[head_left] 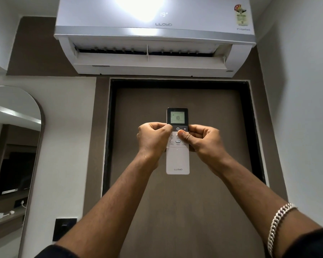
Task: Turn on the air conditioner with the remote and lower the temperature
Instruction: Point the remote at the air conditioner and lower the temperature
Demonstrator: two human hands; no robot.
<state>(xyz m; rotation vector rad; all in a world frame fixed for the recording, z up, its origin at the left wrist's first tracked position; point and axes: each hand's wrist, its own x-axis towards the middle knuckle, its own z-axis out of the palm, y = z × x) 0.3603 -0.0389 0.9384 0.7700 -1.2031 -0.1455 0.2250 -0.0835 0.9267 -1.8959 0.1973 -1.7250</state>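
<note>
**A:** Where is the remote?

**B:** The white remote (177, 159) is upright between both raised hands. The left hand (153, 139) grips its left edge, thumb over the buttons just under the screen. The right hand (203, 138) grips the right edge, thumb pressed on a middle button. The screen above the thumbs reads 18.

**A:** And the air conditioner?

**B:** The air conditioner (155, 34) hangs well above the hands, flap open, display reading 19. A door (175, 202) stands behind the hands. A silver bracelet (280, 224) circles the right forearm.

The person's forearms are bare, with dark sleeves (313, 243) pushed up and a silver chain bracelet (279, 223) on the right wrist.
</note>
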